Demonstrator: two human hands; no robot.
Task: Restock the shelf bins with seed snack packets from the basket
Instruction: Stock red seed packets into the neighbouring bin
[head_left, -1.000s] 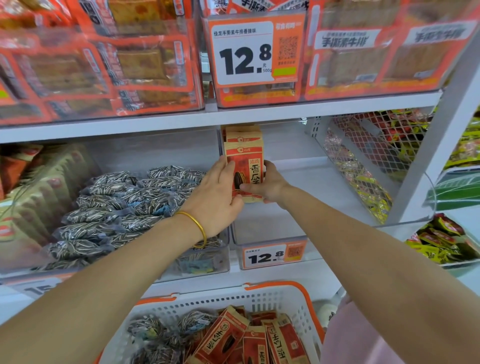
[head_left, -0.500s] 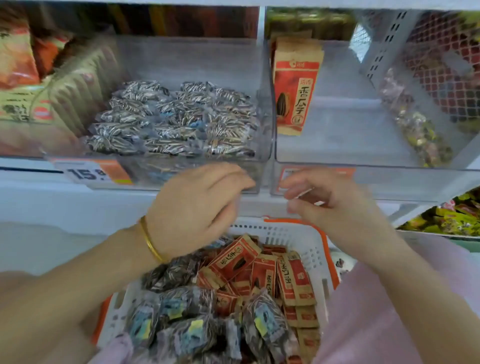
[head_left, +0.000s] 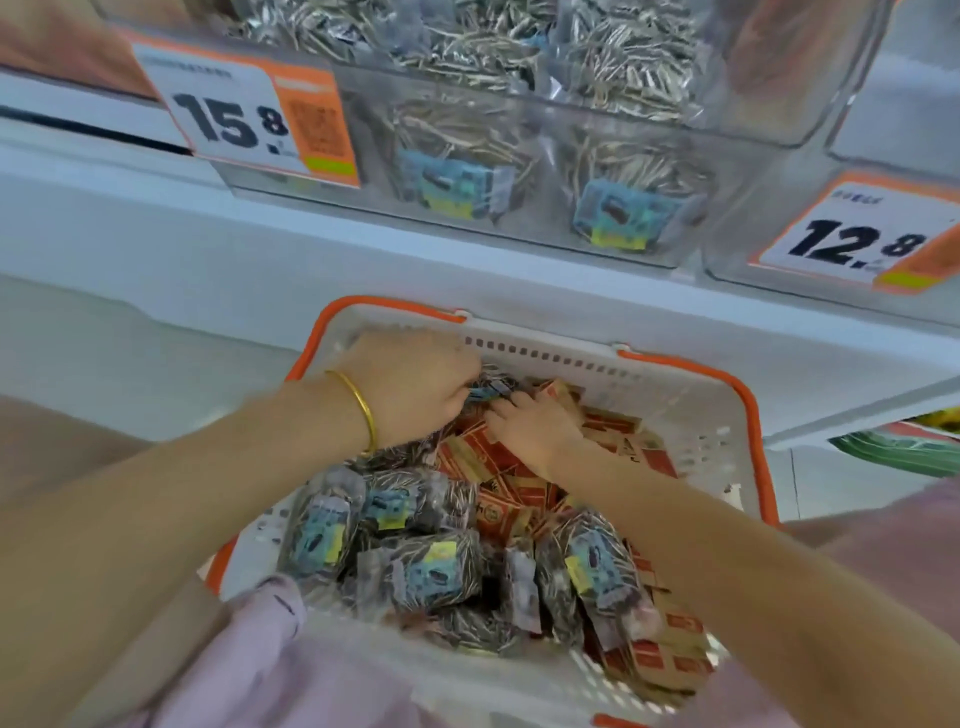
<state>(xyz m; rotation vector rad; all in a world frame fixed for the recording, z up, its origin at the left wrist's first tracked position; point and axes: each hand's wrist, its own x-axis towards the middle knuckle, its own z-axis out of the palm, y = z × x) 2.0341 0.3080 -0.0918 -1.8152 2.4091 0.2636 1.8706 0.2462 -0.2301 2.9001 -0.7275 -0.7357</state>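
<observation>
Fingers (head_left: 460, 388) of left hand (head_left: 410, 387) are pinching a striped packet (head_left: 493, 387) mid-frame, likely to lift it; right hand (head_left: 530, 428), fingers straight, is steadying red packets (head_left: 467, 457).

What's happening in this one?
A person is reaching into the basket below the shelf. The left hand pinches a clear seed packet at the far end. The right hand lies on the red packets, though it is unclear whether it grips one. The bin above holds similar clear packets.
</observation>
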